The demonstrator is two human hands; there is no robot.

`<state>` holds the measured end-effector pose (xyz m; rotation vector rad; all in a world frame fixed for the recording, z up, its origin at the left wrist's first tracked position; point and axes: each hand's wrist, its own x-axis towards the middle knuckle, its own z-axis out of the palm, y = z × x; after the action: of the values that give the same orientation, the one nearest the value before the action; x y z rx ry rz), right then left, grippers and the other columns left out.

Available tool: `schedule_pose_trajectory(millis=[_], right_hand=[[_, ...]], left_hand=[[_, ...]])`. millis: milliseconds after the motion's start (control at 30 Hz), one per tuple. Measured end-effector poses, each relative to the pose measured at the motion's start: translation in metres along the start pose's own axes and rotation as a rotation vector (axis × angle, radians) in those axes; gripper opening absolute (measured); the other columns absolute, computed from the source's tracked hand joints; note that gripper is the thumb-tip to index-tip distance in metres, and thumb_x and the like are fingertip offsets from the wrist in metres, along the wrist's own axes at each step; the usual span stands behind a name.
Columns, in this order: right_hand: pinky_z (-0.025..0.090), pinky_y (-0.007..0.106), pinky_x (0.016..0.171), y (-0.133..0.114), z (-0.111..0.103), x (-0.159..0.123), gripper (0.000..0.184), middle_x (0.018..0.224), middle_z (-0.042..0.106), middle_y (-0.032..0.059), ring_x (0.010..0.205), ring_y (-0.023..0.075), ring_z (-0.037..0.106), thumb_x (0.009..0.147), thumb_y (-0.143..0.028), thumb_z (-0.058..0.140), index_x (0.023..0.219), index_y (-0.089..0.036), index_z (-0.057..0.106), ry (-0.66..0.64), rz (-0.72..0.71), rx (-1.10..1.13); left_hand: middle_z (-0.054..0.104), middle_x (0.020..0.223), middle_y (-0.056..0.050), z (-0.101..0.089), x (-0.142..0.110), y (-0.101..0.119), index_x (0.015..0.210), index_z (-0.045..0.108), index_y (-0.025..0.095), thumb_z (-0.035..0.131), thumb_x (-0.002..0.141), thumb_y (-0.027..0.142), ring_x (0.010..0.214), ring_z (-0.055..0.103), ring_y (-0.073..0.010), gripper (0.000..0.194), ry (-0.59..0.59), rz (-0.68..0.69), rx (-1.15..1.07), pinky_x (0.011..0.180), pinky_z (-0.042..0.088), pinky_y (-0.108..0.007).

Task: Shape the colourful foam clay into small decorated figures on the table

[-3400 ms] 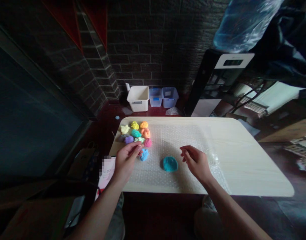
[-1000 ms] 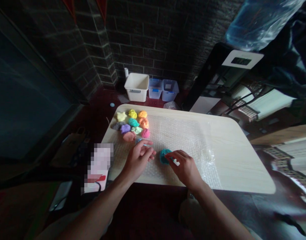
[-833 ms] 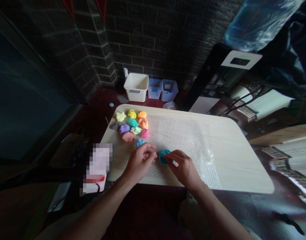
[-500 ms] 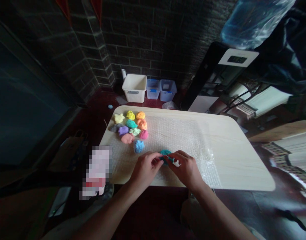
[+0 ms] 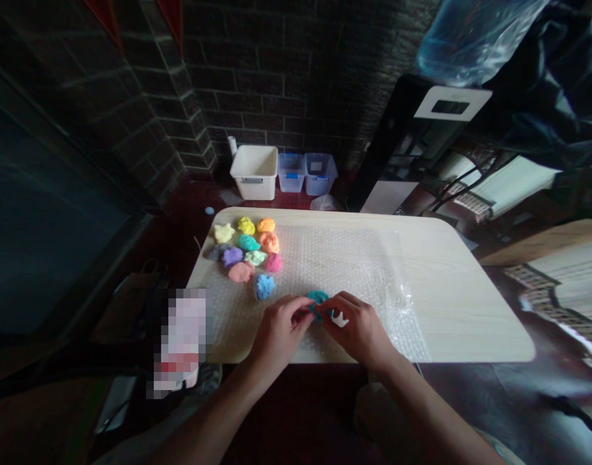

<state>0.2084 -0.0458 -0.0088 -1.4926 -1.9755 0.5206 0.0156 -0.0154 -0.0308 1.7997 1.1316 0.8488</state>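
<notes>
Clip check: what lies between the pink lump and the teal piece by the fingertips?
In the head view, a stretch of bubble wrap lies between the pink lump and the teal piece.

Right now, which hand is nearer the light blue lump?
Left. The left hand is just to the right of the light blue lump, closer to the person; the right hand is farther right, beyond the left.

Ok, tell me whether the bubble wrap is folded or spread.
Spread: the bubble wrap lies out in a broad sheet on the table, its right edge rumpled.
</notes>
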Motion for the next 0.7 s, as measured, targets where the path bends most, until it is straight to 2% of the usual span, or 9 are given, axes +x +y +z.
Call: schedule_pose_trajectory(millis=[267,433,567,700], right_hand=[[0.051,0.027,0.067,0.001,-0.006,-0.001,0.024,0.085,0.072,0.0017,0.071,0.0152,0.065,0.084,-0.005,0.066,0.098,-0.021,0.075,-0.05,0.004,0.165],[0.053,0.026,0.067,-0.004,-0.013,0.001,0.01,0.085,0.077,0.0018,0.072,0.0152,0.07,0.093,-0.02,0.07,0.1,-0.022,0.076,-0.038,0.099,0.338],[0.055,0.028,0.072,-0.005,-0.017,0.003,0.01,0.088,0.078,0.0033,0.078,0.017,0.072,0.095,-0.027,0.07,0.099,-0.022,0.077,-0.04,0.141,0.407],[0.056,0.029,0.075,-0.005,-0.019,0.001,0.012,0.09,0.079,0.0042,0.083,0.0188,0.074,0.096,-0.03,0.071,0.099,-0.022,0.079,-0.07,0.173,0.468]], left_hand=[[0.073,0.09,-0.003,-0.005,0.0,0.005,0.097,0.075,0.019,0.067,0.094,0.016,0.079,0.066,-0.0155,0.009,-0.017,0.07,0.072,0.071,0.049,-0.026],[0.074,0.092,-0.003,-0.007,0.001,0.013,0.097,0.074,0.02,0.063,0.099,0.029,0.079,0.067,-0.0148,0.014,-0.022,0.058,-0.008,0.07,0.048,-0.025],[0.076,0.094,-0.005,-0.005,0.002,0.016,0.099,0.074,0.019,0.065,0.098,0.034,0.081,0.07,-0.0161,0.017,-0.026,0.01,-0.105,0.072,0.052,-0.026],[0.079,0.098,-0.005,-0.007,0.002,0.018,0.104,0.075,0.02,0.067,0.097,0.032,0.086,0.074,-0.0172,0.016,-0.054,0.0,-0.195,0.077,0.055,-0.026]])
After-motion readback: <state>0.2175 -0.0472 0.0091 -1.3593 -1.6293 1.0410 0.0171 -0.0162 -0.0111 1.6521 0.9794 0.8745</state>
